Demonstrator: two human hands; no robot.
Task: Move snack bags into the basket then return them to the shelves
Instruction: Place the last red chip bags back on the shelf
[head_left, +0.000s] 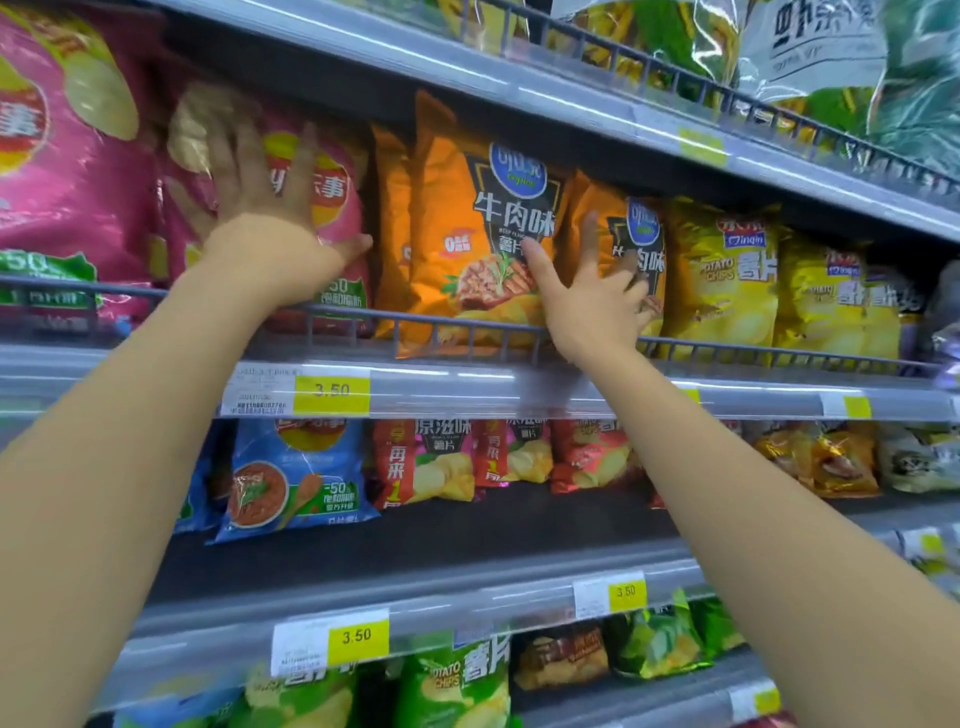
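Note:
On the middle shelf, my left hand lies flat with spread fingers on a pink chip bag, the thumb at the bag's lower right edge. My right hand reaches over the wire rail. Its thumb touches the front of a big orange beef-flavour chip bag. Its index finger points up and its other fingers rest on a second orange bag just to the right. Neither hand grips a bag. No basket is in view.
A wire rail fronts the middle shelf. Yellow chip bags stand to the right and a large pink bag to the left. Blue, red and green bags fill the lower shelves. Clear-wrapped snacks hang above.

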